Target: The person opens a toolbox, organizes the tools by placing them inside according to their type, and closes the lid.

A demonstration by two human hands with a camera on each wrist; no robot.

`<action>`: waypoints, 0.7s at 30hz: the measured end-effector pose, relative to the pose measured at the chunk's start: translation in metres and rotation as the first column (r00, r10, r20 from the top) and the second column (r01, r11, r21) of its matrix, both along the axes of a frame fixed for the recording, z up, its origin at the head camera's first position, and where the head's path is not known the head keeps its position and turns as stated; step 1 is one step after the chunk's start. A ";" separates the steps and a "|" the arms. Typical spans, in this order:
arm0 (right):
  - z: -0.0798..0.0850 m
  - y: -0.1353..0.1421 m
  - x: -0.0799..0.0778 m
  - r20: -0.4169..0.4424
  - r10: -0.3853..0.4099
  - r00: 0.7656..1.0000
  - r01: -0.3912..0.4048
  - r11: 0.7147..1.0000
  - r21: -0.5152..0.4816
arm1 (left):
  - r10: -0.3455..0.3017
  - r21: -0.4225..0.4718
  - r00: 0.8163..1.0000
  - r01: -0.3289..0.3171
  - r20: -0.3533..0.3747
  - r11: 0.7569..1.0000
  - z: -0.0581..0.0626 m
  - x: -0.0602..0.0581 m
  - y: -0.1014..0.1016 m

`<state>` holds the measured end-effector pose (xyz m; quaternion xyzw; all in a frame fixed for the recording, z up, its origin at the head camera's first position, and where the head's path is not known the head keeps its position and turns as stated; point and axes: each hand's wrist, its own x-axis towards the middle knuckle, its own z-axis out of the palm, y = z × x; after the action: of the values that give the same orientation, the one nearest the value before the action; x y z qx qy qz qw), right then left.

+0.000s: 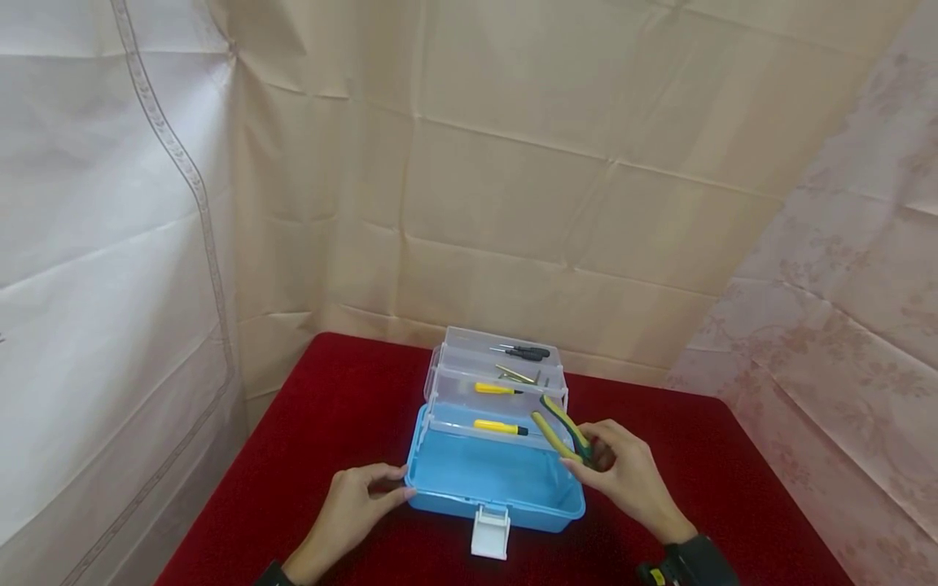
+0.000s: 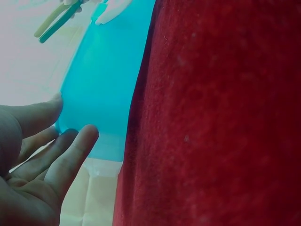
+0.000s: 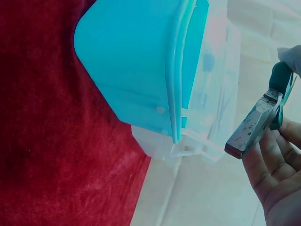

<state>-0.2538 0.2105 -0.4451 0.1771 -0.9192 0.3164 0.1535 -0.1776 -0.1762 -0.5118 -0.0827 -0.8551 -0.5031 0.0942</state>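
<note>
A blue plastic toolbox [image 1: 498, 511] stands with its clear stacked trays [image 1: 454, 366] swung up at the back. At its front left corner, my left hand [image 1: 359, 496] holds the edge between thumb and fingers; the left wrist view shows the fingertips [image 2: 89, 134] against the blue wall. Over the box's right side, my right hand [image 1: 623, 468] grips a pair of pliers [image 1: 558, 429] near the head, with the yellow-green handles spread and pointing up and left. The metal nose [image 3: 254, 126] of the pliers shows in the right wrist view, beside the hand's fingers [image 3: 265, 165].
Two yellow-handled screwdrivers, an upper one [image 1: 494, 389] and a lower one [image 1: 500, 427], lie in the trays, with black-handled screwdrivers [image 1: 526, 352] and small metal pieces [image 1: 516, 374] higher up. A white latch [image 1: 490, 533] hangs at the box front. Red cloth [image 1: 330, 423] covers the table.
</note>
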 end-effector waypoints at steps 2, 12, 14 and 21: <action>0.000 -0.001 0.000 -0.004 0.005 1.000 -0.005 1.000 0.009 | -0.002 0.002 1.000 0.002 0.009 1.000 0.001 0.000 0.000; 0.001 -0.006 0.003 -0.002 0.023 1.000 -0.023 1.000 0.017 | -0.004 -0.012 1.000 0.003 -0.014 1.000 -0.001 0.000 0.000; 0.001 -0.008 0.003 0.001 0.029 1.000 -0.029 0.999 0.013 | -0.004 -0.017 1.000 0.004 -0.012 1.000 -0.001 0.000 0.000; 0.002 -0.013 0.006 0.001 0.059 0.998 -0.059 0.998 0.017 | -0.007 -0.019 1.000 0.006 -0.007 1.000 0.000 0.000 0.000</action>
<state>-0.2483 0.1972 -0.4430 0.2053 -0.9163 0.3131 0.1422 -0.1779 -0.1763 -0.5115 -0.0881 -0.8592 -0.4951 0.0947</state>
